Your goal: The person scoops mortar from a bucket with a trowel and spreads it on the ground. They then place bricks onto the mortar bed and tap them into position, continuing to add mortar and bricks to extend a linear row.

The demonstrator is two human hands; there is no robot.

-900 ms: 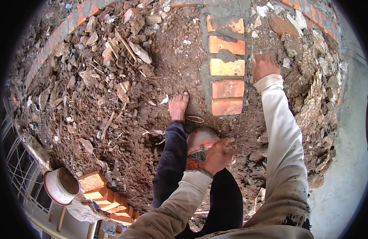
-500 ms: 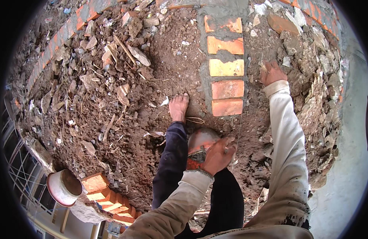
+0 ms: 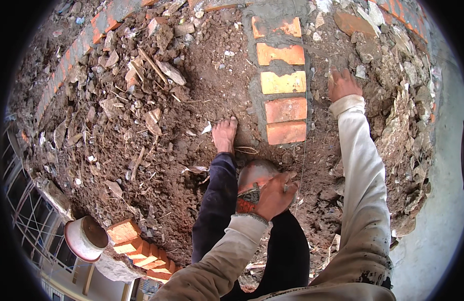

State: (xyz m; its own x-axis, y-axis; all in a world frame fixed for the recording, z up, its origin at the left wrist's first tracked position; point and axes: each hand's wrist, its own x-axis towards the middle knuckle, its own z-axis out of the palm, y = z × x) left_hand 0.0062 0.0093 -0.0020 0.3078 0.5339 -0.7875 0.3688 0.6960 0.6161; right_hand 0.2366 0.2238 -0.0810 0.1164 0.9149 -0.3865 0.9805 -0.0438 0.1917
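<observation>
Left grip is clamped on the rim of a metal basin, just beside the left leg. Right grip looks closed around a blurry trowel near the brick row. Basin's probably stiff and hefty, so the rim's your best hold. Grey mortar inside. Bucket lower left: brownish inside, can't tell what.

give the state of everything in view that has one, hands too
left hand, fingers curled at the bowl, grip unclear
right hand, closed on what looks like a trowel
bowl, partly hidden, grey material inside
brick row, five bricks bedded in grey mortar
string, looks taut
stacked bricks, leaning together
bucket, open, brown inside
</observation>
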